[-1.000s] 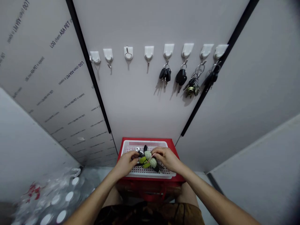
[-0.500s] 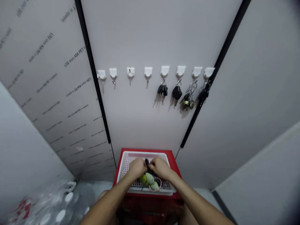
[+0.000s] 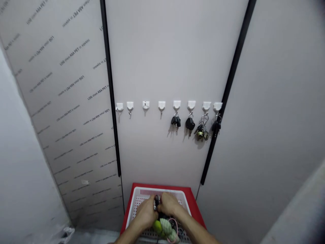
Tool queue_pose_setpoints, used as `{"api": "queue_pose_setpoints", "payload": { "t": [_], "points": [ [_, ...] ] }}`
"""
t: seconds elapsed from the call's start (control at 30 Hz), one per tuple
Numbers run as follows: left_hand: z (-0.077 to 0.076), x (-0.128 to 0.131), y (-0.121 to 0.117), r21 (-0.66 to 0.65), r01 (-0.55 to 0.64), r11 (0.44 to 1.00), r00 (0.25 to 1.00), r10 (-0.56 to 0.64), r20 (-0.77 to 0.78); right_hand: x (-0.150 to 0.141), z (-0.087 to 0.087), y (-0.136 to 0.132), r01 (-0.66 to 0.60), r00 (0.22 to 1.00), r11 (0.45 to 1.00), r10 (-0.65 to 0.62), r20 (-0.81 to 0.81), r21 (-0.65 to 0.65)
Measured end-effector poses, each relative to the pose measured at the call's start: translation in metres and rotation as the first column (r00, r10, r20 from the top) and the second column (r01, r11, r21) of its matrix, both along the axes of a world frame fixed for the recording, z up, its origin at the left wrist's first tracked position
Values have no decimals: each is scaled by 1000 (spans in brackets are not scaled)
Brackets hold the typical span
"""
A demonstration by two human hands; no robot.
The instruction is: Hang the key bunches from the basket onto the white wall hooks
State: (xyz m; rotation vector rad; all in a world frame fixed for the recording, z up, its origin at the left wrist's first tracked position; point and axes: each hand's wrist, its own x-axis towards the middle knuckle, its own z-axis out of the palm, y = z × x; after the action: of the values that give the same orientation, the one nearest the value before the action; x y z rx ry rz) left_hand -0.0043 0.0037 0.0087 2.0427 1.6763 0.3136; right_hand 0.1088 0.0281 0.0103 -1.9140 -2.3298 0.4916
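My left hand and my right hand are close together over the white perforated basket. Both have fingers closed on a bunch of keys, of which a black key head and a bit of metal show between the fingertips. Much of the bunch is covered by my fingers. Just below my hands lie a yellow-green charm, a pale green leaf-shaped charm and a pink ring. Whether these are joined to the held bunch, I cannot tell.
The basket rests on a red surface against a pale cabinet door. White hooks run in a row above. Key bunches hang from the right-hand hooks. Black handle strips flank the door. Clear plastic lies low at left.
The camera has tilted up, so the hooks and basket sit lower in view. My hands have drawn closer together around the keys, and the left one has turned.
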Motion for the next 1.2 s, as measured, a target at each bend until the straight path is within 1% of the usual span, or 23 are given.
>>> {"api": "queue_pose_setpoints", "payload": {
  "t": [0.13, 0.23, 0.3, 0.37, 0.4, 0.43, 0.47, 0.5, 0.57, 0.6, 0.63, 0.67, 0.73, 0.83, 0.9, 0.97, 1.0, 1.07, 1.13, 1.2],
  "points": [
    [-1, -4, -2, 4, -16, 1000, 1000, 16, 25, 3, -4, -3, 63, 997, 998, -63, -51, -3],
    [1, -6, -4, 13, -37, 999, 997, 36, 72, 4, 2, -7, 128, 976, 987, -110, -186, 93],
    [4, -5, -4, 48, -26, 998, 982, 16, 190, 4, 11, -10, 188, 948, 968, -134, -290, 166],
    [9, -2, -5, 92, 13, 996, 929, -46, 368, 4, 25, -13, 249, 906, 951, -162, -392, 183],
    [11, 0, -5, 103, 47, 994, 880, -90, 467, 5, 33, -14, 271, 880, 946, -168, -445, 178],
    [14, 4, -5, 111, 92, 989, 808, -140, 573, 6, 42, -15, 281, 853, 944, -161, -497, 175],
    [17, 7, -5, 115, 137, 984, 712, -178, 679, 7, 51, -15, 284, 824, 942, -143, -548, 181],
    [20, 11, -4, 111, 174, 979, 598, -195, 778, 8, 61, -16, 277, 797, 941, -113, -593, 194],
    [31, 18, -2, 86, 191, 978, 361, -152, 920, 9, 83, -18, 254, 750, 939, -40, -660, 232],
    [39, 21, -1, 70, 169, 983, 267, -114, 957, 9, 95, -19, 238, 726, 938, 1, -688, 252],
    [49, 22, 1, 54, 134, 990, 199, -81, 977, 9, 108, -20, 224, 698, 935, 42, -715, 275],
    [61, 23, 3, 48, 99, 994, 159, -64, 985, 8, 122, -20, 217, 668, 928, 86, -739, 304],
    [91, 23, 7, 74, 24, 997, 134, -76, 988, 6, 149, -18, 226, 614, 897, 172, -770, 380],
    [141, 23, 17, 170, -113, 979, 135, -155, 979, 3, 189, -8, 288, 580, 821, 260, -772, 493],
    [170, 23, 25, 219, -179, 959, 138, -196, 971, 2, 211, 2, 344, 564, 766, 295, -772, 544],
    [192, 23, 35, 252, -214, 944, 155, -222, 963, 0, 227, 14, 399, 537, 726, 310, -784, 560],
    [200, 23, 39, 265, -229, 937, 167, -230, 959, -1, 233, 20, 418, 524, 718, 311, -793, 557],
    [211, 23, 46, 284, -263, 922, 184, -241, 953, -5, 242, 30, 443, 509, 706, 309, -803, 552],
    [217, 22, 51, 291, -298, 909, 188, -243, 952, -8, 247, 38, 457, 523, 687, 306, -795, 565],
    [218, 21, 53, 287, -320, 903, 186, -237, 954, -11, 249, 44, 467, 555, 668, 288, -780, 579]
  ]
}}
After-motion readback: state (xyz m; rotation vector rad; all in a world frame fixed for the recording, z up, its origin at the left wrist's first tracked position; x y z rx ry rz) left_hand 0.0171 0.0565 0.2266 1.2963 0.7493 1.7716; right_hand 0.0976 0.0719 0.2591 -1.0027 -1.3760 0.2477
